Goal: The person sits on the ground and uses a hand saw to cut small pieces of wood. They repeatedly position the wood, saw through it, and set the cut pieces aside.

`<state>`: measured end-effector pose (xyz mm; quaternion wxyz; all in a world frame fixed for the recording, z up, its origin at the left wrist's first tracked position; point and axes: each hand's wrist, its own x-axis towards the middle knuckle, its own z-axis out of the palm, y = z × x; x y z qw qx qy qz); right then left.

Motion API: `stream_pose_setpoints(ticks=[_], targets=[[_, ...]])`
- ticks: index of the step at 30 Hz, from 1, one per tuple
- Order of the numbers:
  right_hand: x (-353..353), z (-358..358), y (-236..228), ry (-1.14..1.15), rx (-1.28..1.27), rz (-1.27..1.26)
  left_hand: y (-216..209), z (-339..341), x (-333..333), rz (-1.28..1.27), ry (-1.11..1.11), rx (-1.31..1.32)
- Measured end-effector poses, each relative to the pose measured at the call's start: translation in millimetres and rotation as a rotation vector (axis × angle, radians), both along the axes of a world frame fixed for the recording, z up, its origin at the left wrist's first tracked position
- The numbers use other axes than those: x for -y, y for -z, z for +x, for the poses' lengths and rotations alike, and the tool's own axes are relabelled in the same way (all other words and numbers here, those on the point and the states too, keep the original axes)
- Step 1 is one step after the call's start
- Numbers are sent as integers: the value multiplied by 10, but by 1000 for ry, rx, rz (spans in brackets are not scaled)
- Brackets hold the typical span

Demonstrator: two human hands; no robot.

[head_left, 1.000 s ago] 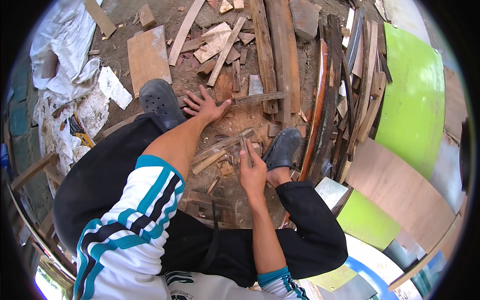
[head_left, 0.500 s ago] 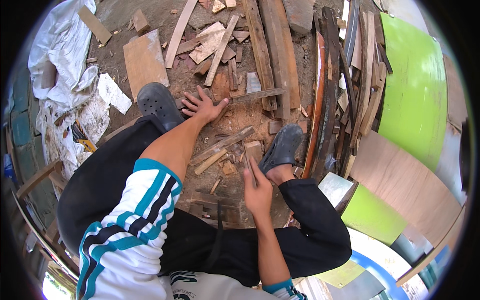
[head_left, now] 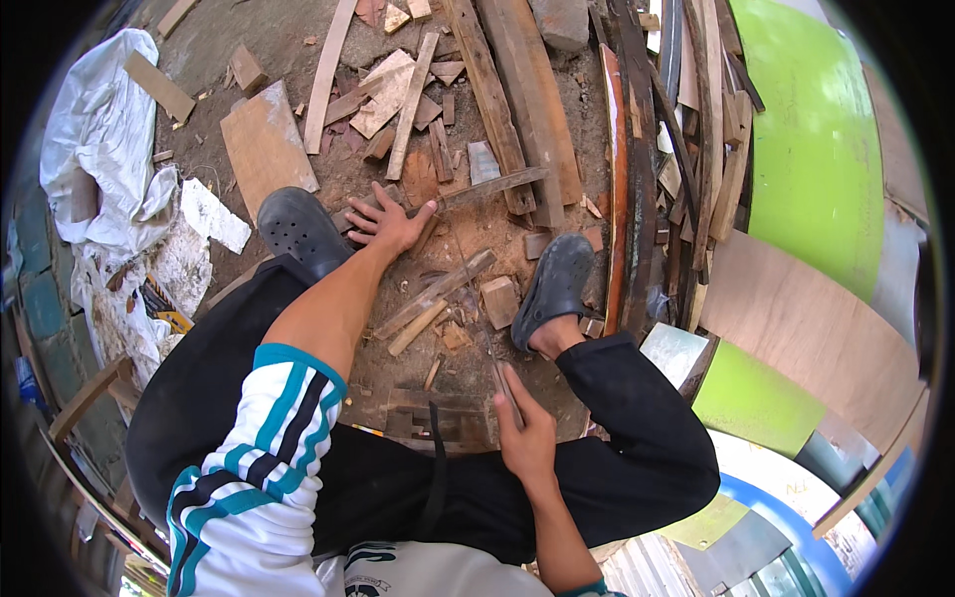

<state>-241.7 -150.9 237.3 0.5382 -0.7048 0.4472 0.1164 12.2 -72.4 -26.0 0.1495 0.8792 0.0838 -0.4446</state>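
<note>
My left hand (head_left: 390,224) lies with its fingers spread, pressing down beside my clog (head_left: 298,234). Its thumb rests at the near end of a narrow wood strip (head_left: 492,186), which stretches right onto an old beam (head_left: 485,99). Under the palm is a wood block (head_left: 425,237), partly covered. Low in front of my body, my right hand (head_left: 527,428) grips the handle of a handsaw (head_left: 489,350). The thin blade appears edge-on and slants up towards the strip; whether its tip touches the wood I cannot tell.
Between my feet lie loose offcuts (head_left: 435,296) and a small block (head_left: 499,301). Stacked planks (head_left: 708,149) run along the right, beside a green sheet (head_left: 816,149) and a plywood panel (head_left: 811,323). White plastic sacking (head_left: 104,139) and a flat board (head_left: 269,139) lie at left.
My right hand has drawn back towards my body with the handsaw, so more of the blade shows. My left hand keeps its place on the wood, while the whole view has shifted slightly.
</note>
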Motion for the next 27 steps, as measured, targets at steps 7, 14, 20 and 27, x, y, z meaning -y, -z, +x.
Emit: stream_pose_setpoints(ticks=[7, 14, 20, 27], targets=[[105, 635, 766, 0, 99, -62, -9, 0, 22, -45, -22, 23], [33, -142, -14, 9, 28, -28, -4, 13, 3, 7, -3, 17], [244, 797, 839, -17, 77, -44, 15, -15, 33, 19, 6, 42], [15, -162, 52, 72, 54, -27, -64, 22, 18, 26, 8, -10]])
